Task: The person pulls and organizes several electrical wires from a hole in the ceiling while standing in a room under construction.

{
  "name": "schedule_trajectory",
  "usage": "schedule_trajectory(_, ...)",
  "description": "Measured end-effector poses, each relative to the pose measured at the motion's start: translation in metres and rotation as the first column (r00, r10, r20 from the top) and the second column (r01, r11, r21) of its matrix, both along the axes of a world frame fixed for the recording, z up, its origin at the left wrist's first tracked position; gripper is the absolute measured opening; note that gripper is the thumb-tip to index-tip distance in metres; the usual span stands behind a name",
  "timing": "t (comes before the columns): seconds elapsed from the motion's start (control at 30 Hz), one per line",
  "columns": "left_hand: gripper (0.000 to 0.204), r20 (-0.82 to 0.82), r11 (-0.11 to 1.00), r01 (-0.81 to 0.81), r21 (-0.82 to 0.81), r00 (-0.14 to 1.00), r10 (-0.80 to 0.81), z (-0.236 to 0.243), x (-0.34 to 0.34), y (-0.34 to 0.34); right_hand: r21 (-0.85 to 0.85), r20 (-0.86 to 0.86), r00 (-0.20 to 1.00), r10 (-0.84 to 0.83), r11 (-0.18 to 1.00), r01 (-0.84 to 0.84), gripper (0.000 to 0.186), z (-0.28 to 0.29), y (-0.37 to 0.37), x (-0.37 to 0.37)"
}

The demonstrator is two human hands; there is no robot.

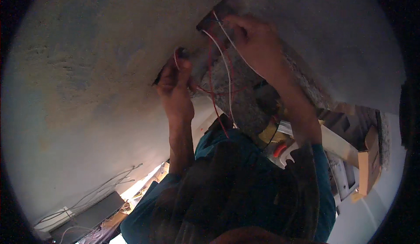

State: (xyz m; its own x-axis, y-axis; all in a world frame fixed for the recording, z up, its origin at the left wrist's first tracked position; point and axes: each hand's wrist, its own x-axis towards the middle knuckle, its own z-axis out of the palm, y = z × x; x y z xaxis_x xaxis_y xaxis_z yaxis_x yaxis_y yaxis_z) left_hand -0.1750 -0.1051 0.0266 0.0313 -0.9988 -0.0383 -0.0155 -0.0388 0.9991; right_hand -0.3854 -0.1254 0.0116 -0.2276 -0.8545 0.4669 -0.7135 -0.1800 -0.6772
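Two dark rectangular openings are cut into the plastered wall. At the upper opening (204, 24), my right hand (258, 47) has its fingertips pinched together on a thin, dark bluish wire. White wires (228, 71) and red wires (211, 75) hang out of this opening toward my body. One white wire passes close beside the right hand. My left hand (176, 97) is at the lower left opening (158, 77), fingers curled round a reddish wire (176, 59); its tip is hard to make out. Another red strand runs from beside this hand toward the hanging wires.
Rough plastered wall (87, 69) spreads around both openings. Loose grey cables (109, 185) and a dark flat panel (89, 217) are at the lower left. On the right stands an open cardboard box (369, 163), near a red-and-white object (281, 150) below my right forearm.
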Motion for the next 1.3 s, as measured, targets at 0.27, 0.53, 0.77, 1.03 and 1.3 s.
schedule_trajectory(0.27, 0.034, 0.03, 1.0, -0.019, -0.023, 0.999, 0.02, 0.004, -0.005, 0.001, 0.062, 0.26, 0.964, 0.062, 0.995, -0.08, 0.021, -0.017, -0.004, -0.013)
schedule_trajectory(0.53, 0.035, 0.018, 0.999, -0.015, -0.034, 1.0, 0.016, 0.001, -0.006, -0.001, 0.081, 0.261, 0.965, 0.029, 0.995, -0.052, 0.021, -0.009, -0.002, -0.01)
schedule_trajectory(0.77, 0.035, -0.012, 0.998, -0.045, -0.045, 0.999, 0.045, -0.003, 0.001, -0.001, 0.062, 0.239, 0.97, 0.051, 0.996, -0.067, 0.022, -0.008, -0.009, -0.007)
schedule_trajectory(1.03, 0.035, -0.002, 0.997, -0.028, -0.073, 1.0, 0.028, -0.001, -0.006, -0.001, 0.027, 0.182, 0.98, 0.085, 0.995, -0.091, 0.022, -0.011, -0.006, -0.007)
schedule_trajectory(1.3, 0.034, -0.034, 0.997, -0.028, -0.067, 0.999, 0.026, -0.005, -0.001, -0.002, 0.097, 0.158, 0.953, 0.258, 0.956, -0.275, 0.023, -0.015, -0.016, -0.025)
